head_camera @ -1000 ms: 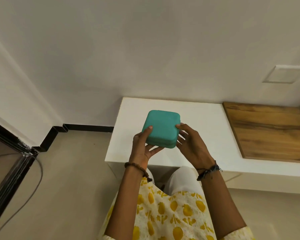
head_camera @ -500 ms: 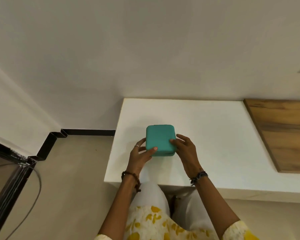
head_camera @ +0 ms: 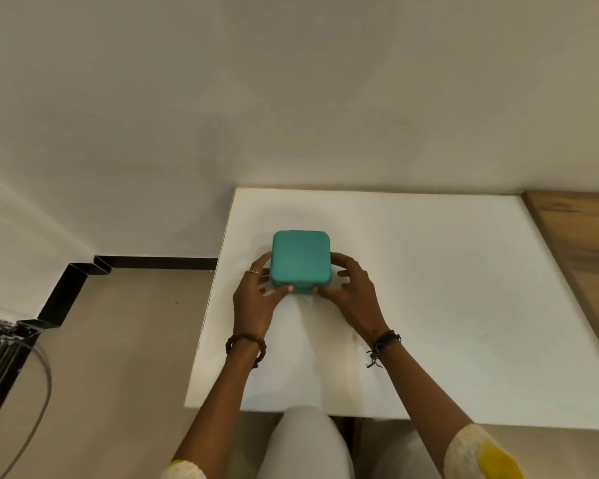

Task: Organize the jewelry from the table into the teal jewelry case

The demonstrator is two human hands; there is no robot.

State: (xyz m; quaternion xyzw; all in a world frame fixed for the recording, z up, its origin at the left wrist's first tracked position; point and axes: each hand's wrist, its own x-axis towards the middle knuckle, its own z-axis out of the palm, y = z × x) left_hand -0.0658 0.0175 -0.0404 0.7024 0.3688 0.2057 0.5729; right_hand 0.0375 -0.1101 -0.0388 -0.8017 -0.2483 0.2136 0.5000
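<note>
White table against a plain wall, teal jewelry case sitting closed near its left edge. Left hand and right hand grip its sides, thumbs at the front seam. I'd steady the base and lift the lid slowly.

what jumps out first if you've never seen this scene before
The teal jewelry case stands out most: closed, sitting on the white table near its left edge. The left hand and the right hand hold it from either side, thumbs at its near edge. A wooden panel borders the table on the right, and no loose jewelry shows on the tabletop.
</note>
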